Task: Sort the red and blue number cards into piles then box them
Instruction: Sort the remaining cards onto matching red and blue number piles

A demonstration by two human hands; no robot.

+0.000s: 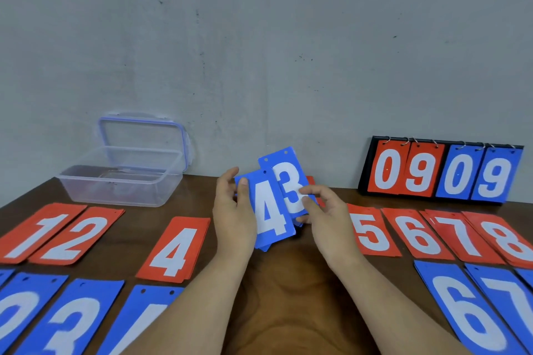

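My left hand (235,210) grips a small stack of blue cards with a blue 4 card (271,210) on top, held above the table's middle. My right hand (323,210) pinches a blue 3 card (288,179) that overlaps the 4 from behind. Red piles lie on the table: 1 (37,232), 2 (78,238), 4 (176,249), 5 (372,232), 6 (418,235), 7 (461,235), 8 (507,239). Blue piles fill the near row: 3 (72,323), 6 (467,314), 7 (507,302). A bit of red card (311,180) shows behind the 3.
A clear plastic box (121,181) stands open at the back left, its lid (142,138) leaning on the grey wall. A black flip scoreboard (444,173) showing 0 9 0 9 stands at the back right. The brown wooden table (288,297) is bare between my forearms.
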